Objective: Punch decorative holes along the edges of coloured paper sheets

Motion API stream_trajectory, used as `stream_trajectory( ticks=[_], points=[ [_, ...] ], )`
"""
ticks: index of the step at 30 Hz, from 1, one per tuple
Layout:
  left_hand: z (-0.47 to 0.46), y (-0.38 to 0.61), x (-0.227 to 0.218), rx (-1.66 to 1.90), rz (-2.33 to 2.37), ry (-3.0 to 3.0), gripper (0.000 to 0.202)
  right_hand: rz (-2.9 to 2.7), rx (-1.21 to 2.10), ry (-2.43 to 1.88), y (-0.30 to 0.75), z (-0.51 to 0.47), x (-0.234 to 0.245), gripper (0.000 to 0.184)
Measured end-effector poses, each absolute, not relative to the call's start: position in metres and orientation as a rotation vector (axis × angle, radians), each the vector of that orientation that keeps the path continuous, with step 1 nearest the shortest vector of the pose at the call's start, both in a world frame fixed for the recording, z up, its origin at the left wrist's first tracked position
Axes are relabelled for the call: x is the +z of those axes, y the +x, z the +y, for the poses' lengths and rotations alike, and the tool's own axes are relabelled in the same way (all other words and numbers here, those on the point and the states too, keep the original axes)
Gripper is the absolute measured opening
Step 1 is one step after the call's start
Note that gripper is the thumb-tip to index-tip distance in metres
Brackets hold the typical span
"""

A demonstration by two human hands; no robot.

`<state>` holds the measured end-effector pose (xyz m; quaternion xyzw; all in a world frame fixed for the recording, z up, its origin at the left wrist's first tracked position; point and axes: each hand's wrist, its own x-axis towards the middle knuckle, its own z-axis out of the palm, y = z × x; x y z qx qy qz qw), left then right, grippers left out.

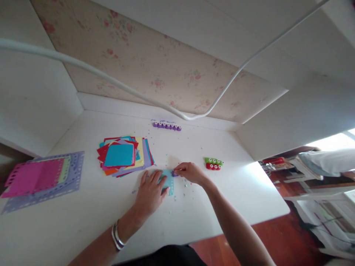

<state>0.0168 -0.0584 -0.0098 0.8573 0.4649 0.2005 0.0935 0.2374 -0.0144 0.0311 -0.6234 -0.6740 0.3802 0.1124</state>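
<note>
Head view shows us the blue sheet [170,183] at the centre of the frame, flat on the white table [235,199]. Our left hand [149,192] lies palm down with fingers spread, its fingertips over the left and middle part of the sheet; it grips nothing. Our right hand [192,172] is closed, pinching a small purple punch [174,173] between thumb and fingers. We see that punch at the sheet's upper right edge, just left of the right hand's knuckles, so the sheet lies between our two hands. Small holes run down its right side. Whether the punch is pressed down, we cannot tell.

Paper bits [185,185] lie scattered below the right hand. Left of centre, above our left hand, we have a stack [119,155] of coloured sheets, a blue one on top. At the far left lies a pink sheet [34,175] with holed edges, over purple paper [72,175]. A row of purple punches [167,126] stands at upper centre; green punches [213,161] and red punches [213,167] sit together right of centre.
</note>
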Motion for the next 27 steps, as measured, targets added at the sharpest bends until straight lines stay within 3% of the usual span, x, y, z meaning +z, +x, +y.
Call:
stream_trajectory(
  ticks=[9, 12, 15, 21, 27],
  points=[
    [-0.057, 0.016, -0.009, 0.598, 1.373, 2.529, 0.027, -1.951, 0.714, -1.923, 0.244, -0.037, 0.039, 0.035],
    [-0.056, 0.017, -0.007, 0.591, 1.371, 2.524, 0.028, -1.966, 0.632, -1.955, 0.235, -0.045, 0.033, 0.03],
    [-0.055, 0.017, -0.006, 0.599, 1.369, 2.523, 0.028, -1.932, 0.695, -1.919, 0.234, -0.049, 0.032, 0.023],
    [-0.053, 0.018, -0.01, 0.613, 1.356, 2.539, 0.027, -1.52, 1.049, -1.818, 0.294, -0.043, 0.045, 0.038],
    [-0.052, 0.019, -0.011, 0.617, 1.352, 2.522, 0.028, -1.24, 0.546, -2.045, 0.415, -0.042, 0.065, 0.05]
  ],
)
